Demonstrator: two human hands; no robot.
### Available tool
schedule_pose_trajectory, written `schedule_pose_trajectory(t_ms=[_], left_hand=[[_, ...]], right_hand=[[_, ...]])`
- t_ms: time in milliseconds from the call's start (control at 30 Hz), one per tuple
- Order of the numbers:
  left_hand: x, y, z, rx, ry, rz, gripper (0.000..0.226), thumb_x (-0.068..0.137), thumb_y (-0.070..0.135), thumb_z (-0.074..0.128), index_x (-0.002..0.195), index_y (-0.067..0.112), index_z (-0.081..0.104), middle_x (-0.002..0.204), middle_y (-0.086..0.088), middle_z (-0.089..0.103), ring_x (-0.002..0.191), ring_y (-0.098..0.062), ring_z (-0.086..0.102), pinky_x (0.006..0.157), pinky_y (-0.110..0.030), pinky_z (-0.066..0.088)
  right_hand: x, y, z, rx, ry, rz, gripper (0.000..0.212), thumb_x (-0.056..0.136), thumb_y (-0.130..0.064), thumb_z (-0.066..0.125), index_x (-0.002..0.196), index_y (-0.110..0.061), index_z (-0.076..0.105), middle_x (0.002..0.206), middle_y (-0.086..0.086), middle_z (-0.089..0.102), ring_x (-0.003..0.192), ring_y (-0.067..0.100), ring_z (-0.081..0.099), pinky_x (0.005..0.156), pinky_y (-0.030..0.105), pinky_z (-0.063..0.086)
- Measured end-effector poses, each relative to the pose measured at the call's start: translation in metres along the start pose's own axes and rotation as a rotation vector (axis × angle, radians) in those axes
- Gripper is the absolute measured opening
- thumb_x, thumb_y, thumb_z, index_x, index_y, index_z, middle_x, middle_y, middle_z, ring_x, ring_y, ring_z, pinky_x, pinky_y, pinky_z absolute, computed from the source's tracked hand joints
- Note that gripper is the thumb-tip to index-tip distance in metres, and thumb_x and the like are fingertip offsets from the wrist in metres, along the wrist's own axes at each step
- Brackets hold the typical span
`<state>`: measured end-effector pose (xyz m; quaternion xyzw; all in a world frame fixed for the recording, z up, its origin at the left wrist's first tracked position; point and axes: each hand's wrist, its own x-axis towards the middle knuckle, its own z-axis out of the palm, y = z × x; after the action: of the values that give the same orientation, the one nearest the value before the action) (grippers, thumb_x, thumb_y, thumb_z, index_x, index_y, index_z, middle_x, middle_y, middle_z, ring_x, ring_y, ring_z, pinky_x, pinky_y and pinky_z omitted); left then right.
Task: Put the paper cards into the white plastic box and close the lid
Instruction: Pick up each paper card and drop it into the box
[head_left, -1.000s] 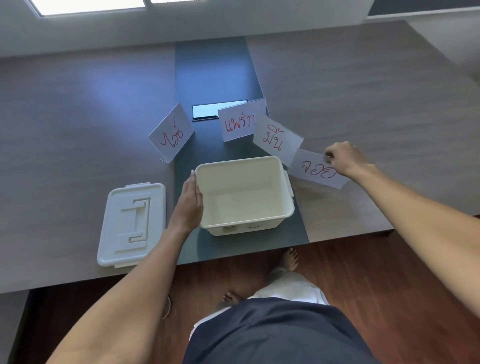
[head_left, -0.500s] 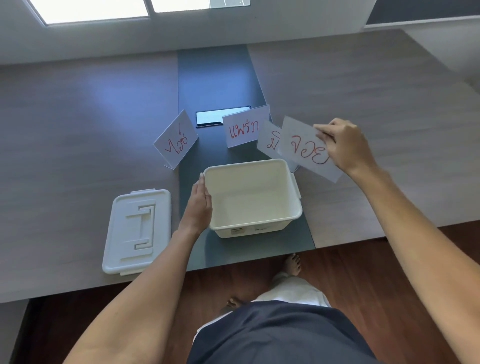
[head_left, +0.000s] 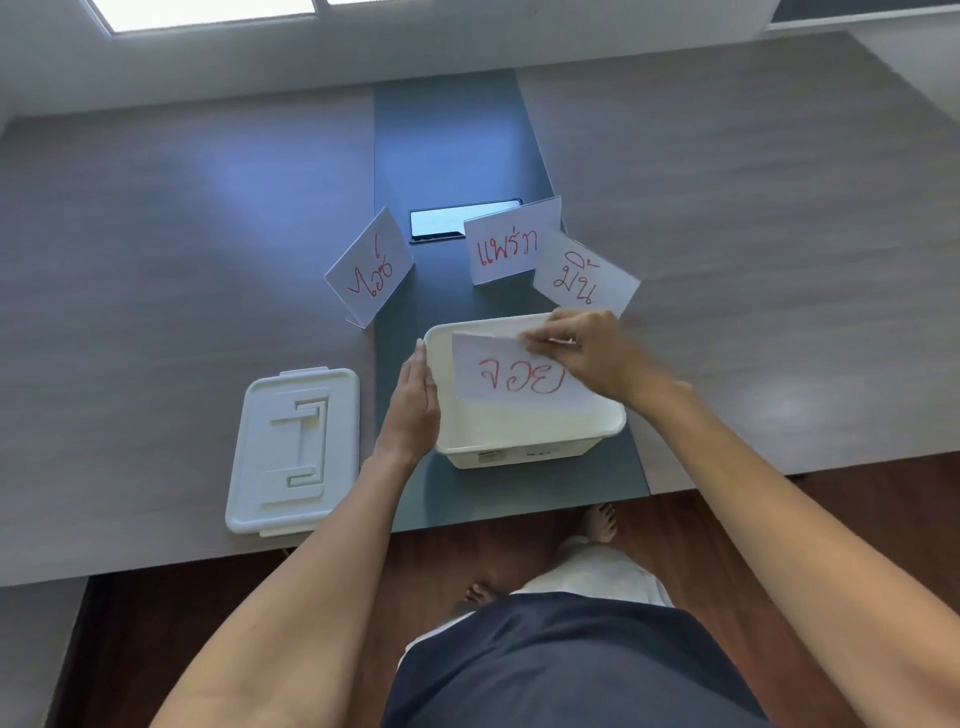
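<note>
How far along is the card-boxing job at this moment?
Early. No card visibly lies in the white box yet. The right hand holds the first card over it while the left hand steadies its side. Three cards remain standing; the lid lies off, to the left.

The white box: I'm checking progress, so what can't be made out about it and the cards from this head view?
- White box floor: largely covered by the held card, so contents can't be told.
- Box label: print too small.
- Right hand fingers: hide the card's top right corner.
- Left hand: covers the box's left wall.
- Standing cards: backs unseen.
</note>
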<state>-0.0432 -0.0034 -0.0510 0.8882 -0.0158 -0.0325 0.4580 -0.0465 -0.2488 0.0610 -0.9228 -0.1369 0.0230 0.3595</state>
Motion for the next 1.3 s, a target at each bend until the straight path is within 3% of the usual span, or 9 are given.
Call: schedule_pose_trajectory(t_ms=[100,233,467,533,700,833,933,1067,1300], left_hand=[[-0.001,0.000,0.000,0.003,0.008,-0.001,0.052,0.107,0.029,0.025,0.157,0.021,0.016,0.159,-0.001,0.027,0.144,-0.014,0.030,0.109,-0.021,0.023],[0.000,-0.001,0.001,0.016,0.019,-0.014,0.051,0.107,0.028,0.025,0.157,0.018,0.016,0.160,-0.001,0.026,0.146,-0.014,0.027,0.112,-0.019,0.019],[0.000,0.001,0.001,0.015,0.018,-0.018,0.051,0.108,0.024,0.026,0.157,0.017,0.016,0.159,-0.002,0.028,0.146,-0.013,0.026,0.113,-0.019,0.018],[-0.001,0.001,0.001,0.019,0.016,-0.016,0.051,0.108,0.024,0.026,0.157,0.017,0.016,0.160,-0.002,0.027,0.147,-0.013,0.024,0.114,-0.018,0.017],[0.000,0.003,0.000,0.021,0.014,-0.021,0.051,0.107,0.021,0.026,0.157,0.015,0.016,0.159,-0.001,0.027,0.147,-0.012,0.024,0.112,-0.014,0.014],[-0.001,0.006,-0.001,0.046,0.005,-0.016,0.051,0.107,0.019,0.026,0.157,0.013,0.014,0.159,-0.004,0.028,0.146,-0.013,0.024,0.109,-0.005,0.012],[-0.001,0.007,-0.002,0.062,0.000,-0.012,0.052,0.107,0.016,0.026,0.156,0.010,0.014,0.157,-0.006,0.030,0.145,-0.015,0.027,0.104,0.004,0.009],[-0.002,0.008,-0.002,0.079,0.000,-0.009,0.052,0.107,0.014,0.026,0.156,0.008,0.014,0.155,-0.007,0.032,0.144,-0.016,0.030,0.106,0.001,0.011],[-0.004,0.011,-0.002,0.122,0.005,0.019,0.051,0.106,0.011,0.026,0.155,0.005,0.014,0.153,-0.009,0.034,0.135,-0.002,0.027,0.107,0.002,0.007]], right_hand=[[-0.006,0.012,0.018,0.018,-0.160,0.066,0.026,0.093,-0.021,0.068,0.117,-0.013,0.074,0.100,-0.011,0.069,0.082,-0.002,0.059,0.076,0.009,0.043],[-0.014,0.025,0.040,-0.050,-0.338,0.097,0.023,0.096,-0.021,0.065,0.116,-0.018,0.075,0.112,-0.003,0.073,0.094,0.009,0.061,0.090,0.024,0.047],[-0.008,0.034,0.045,-0.013,-0.580,0.167,0.024,0.096,-0.028,0.062,0.115,-0.021,0.076,0.115,-0.007,0.075,0.098,0.010,0.068,0.091,0.023,0.050],[0.003,0.034,0.036,-0.008,-0.534,0.159,0.028,0.096,-0.035,0.062,0.116,-0.022,0.075,0.112,-0.009,0.075,0.094,0.008,0.069,0.086,0.023,0.050],[0.049,0.051,0.002,0.040,-0.033,0.111,0.026,0.097,-0.030,0.062,0.112,-0.012,0.075,0.099,0.001,0.076,0.072,-0.001,0.061,0.072,0.020,0.050],[0.090,0.090,-0.020,-0.026,0.277,0.249,0.027,0.097,-0.022,0.059,0.116,-0.009,0.073,0.117,0.014,0.067,0.095,0.023,0.066,0.084,0.029,0.050],[0.109,0.124,-0.028,-0.191,0.258,0.410,0.041,0.098,-0.026,0.055,0.134,-0.010,0.061,0.133,0.017,0.055,0.122,0.036,0.054,0.105,0.040,0.041],[0.111,0.150,-0.021,-0.321,0.111,0.523,0.052,0.101,-0.027,0.049,0.150,-0.013,0.039,0.144,0.018,0.044,0.132,0.041,0.042,0.111,0.046,0.029],[0.103,0.158,-0.014,-0.220,0.111,0.564,0.029,0.100,-0.012,0.046,0.127,-0.012,0.056,0.124,0.023,0.065,0.109,0.042,0.062,0.083,0.041,0.051]])
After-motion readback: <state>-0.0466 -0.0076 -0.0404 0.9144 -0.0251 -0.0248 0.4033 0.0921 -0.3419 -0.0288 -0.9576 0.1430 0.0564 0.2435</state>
